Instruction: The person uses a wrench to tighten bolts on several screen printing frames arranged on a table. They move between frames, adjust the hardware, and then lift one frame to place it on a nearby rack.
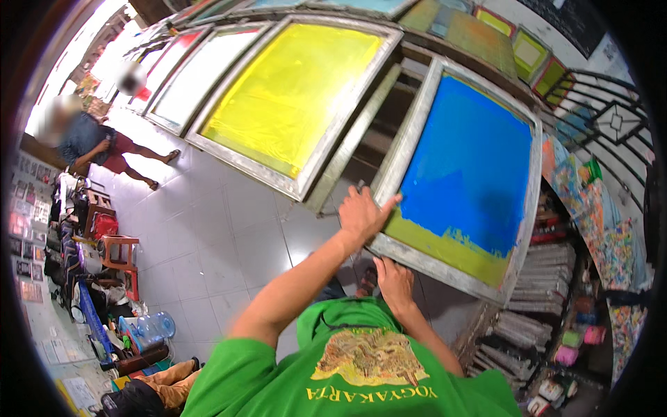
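A silk-screen printing frame (531, 208) with pale, worn rails sits in front of me, tilted in view. Blue covers most of its mesh, with an olive-yellow strip along the near side. My left hand (363, 215) grips its near left corner, thumb on the rail and fingers round the outer side. At the near rail, my right hand (396, 283) holds the edge from below, its fingertips partly hidden by the frame. To the left lies another screen frame (243, 161) with yellow mesh. Between the two, a slatted rack (361, 135) shows.
More screen frames (208, 76) line the rack toward the far left. A person (94, 142) sits at left by the tiled floor (201, 236). Red stools (119, 251) and a clear water jug (154, 328) stand lower left. Stacked frames (542, 278) and a black metal railing (611, 132) are at right.
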{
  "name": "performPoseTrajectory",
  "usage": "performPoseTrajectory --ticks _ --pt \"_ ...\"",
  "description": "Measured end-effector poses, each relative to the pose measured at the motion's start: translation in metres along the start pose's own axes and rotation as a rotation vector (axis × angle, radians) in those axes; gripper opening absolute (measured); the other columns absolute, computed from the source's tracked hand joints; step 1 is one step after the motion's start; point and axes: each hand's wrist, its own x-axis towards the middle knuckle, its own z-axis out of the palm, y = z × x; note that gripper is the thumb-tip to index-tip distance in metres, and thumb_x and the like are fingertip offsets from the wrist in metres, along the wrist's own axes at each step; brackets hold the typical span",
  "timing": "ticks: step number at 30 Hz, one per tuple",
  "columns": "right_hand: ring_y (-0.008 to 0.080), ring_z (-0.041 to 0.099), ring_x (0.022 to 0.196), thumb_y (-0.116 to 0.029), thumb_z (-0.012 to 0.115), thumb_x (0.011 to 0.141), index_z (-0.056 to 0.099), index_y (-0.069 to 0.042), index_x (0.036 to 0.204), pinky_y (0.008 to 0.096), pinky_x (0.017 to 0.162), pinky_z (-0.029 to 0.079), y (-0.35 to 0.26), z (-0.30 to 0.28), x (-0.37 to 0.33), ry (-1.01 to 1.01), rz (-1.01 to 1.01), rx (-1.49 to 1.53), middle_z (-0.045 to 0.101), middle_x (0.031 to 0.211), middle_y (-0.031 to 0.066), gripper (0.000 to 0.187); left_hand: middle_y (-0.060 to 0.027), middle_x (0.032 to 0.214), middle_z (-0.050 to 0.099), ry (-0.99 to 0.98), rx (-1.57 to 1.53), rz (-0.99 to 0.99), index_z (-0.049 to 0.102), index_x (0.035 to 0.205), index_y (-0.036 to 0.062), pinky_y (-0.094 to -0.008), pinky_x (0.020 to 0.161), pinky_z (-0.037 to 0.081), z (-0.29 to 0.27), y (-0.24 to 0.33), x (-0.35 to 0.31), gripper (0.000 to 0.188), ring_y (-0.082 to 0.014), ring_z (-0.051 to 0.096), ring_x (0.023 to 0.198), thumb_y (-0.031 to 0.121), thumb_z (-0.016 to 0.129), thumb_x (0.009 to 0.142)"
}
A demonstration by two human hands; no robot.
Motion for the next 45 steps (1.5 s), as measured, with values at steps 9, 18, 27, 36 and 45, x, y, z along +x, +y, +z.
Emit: performPoseTrajectory --ticks 9,18,27,36,45 --pt "0.0469 0.067 0.102 -0.033 0.050 0.107 0.071 0.003 0.115 0.0525 0.092 0.050 -0.006 -0.011 0.008 -0.166 0.119 0.374 0.074 0.107 0.0241 0.042 -0.0199 0.113 0.055 0.208 0.018 0.053 0.053 0.141 -0.0067 -0.0489 0.074 0.051 0.001 0.001 -0.005 0.109 -0.0367 0.060 0.097 0.086 0.050 0.085" --pt "0.0478 0.066 0.093 -0.026 0.051 0.106 0.071 0.002 0.100 0.0534 0.083 0.049 0.005 0.011 0.004 -0.114 0.072 0.296 0.072 0.095 0.0247 0.036 -0.0171 0.111 0.053 0.301 0.081 0.091 0.037 0.155 -0.0050 -0.0418 0.075 0.047 -0.006 0.007 -0.017 0.106 -0.0314 0.053 0.095 0.076 0.055 0.089" --pt "0.0439 0.068 0.104 -0.040 0.043 0.107 0.075 -0.006 0.111 0.0507 0.090 0.052 -0.002 -0.004 0.007 -0.317 0.211 0.214 0.074 0.105 0.0246 0.047 -0.0145 0.109 0.053 0.254 0.034 -0.009 0.066 0.126 -0.0023 -0.0420 0.075 0.044 -0.004 0.035 -0.008 0.091 -0.0294 0.052 0.097 0.079 0.054 0.088" --pt "0.0478 0.067 0.098 -0.043 0.038 0.108 0.075 -0.005 0.105 0.0554 0.085 0.050 -0.020 -0.018 0.006 -0.345 0.244 0.117 0.073 0.098 0.0254 0.053 -0.0206 0.122 0.052 0.280 0.023 0.057 0.059 0.135 -0.0042 -0.0403 0.080 0.043 -0.017 0.035 -0.014 0.095 -0.0310 0.051 0.102 0.079 0.049 0.091" --pt "0.0511 0.064 0.101 -0.035 0.037 0.109 0.070 0.004 0.109 0.0563 0.088 0.049 -0.016 -0.017 0.008 -0.309 0.058 0.104 0.069 0.103 0.0320 0.051 -0.0239 0.132 0.048 0.154 -0.127 0.277 0.050 0.143 -0.0058 -0.0433 0.094 0.045 -0.028 0.023 -0.020 0.094 -0.0357 0.049 0.113 0.073 0.056 0.092"
